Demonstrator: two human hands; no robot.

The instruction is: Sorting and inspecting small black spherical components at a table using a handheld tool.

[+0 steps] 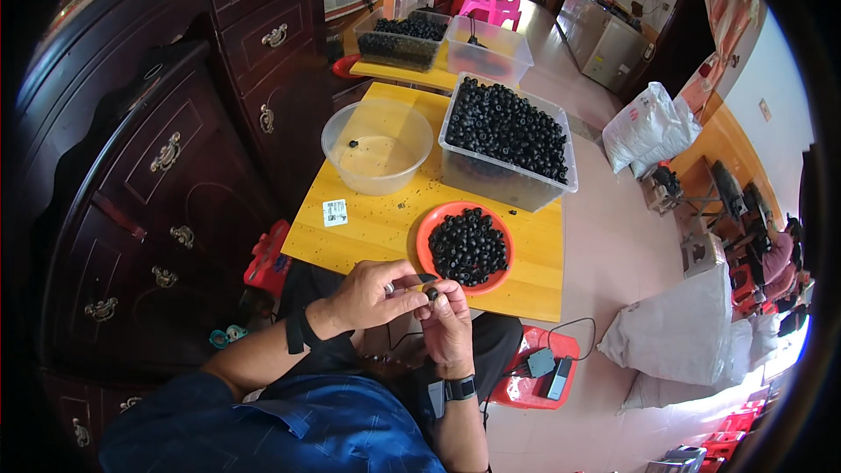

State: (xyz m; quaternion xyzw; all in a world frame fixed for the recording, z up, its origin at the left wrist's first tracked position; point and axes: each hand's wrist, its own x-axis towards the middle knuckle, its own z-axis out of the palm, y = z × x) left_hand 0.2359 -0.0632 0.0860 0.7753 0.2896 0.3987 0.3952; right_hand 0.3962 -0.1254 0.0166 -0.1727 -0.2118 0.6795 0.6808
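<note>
Just in front of the orange plate (424, 256), my two hands meet over the near edge of the yellow table. My right hand (448, 326) pinches a small black ring-shaped part (432, 294) between thumb and fingers. Closed beside it, my left hand (372, 298) grips a small thin dark tool (427, 278), whose exact kind I cannot make out. Its tip is close to the black part. A heap of similar black parts (471, 247) fills the plate.
A clear square bin (508, 182) full of black parts stands behind the plate. Left of it, a round clear tub (377, 177) holds one or a few pieces. A white label (335, 213) lies on the table (350, 241). A red stool (517, 390) carries small devices.
</note>
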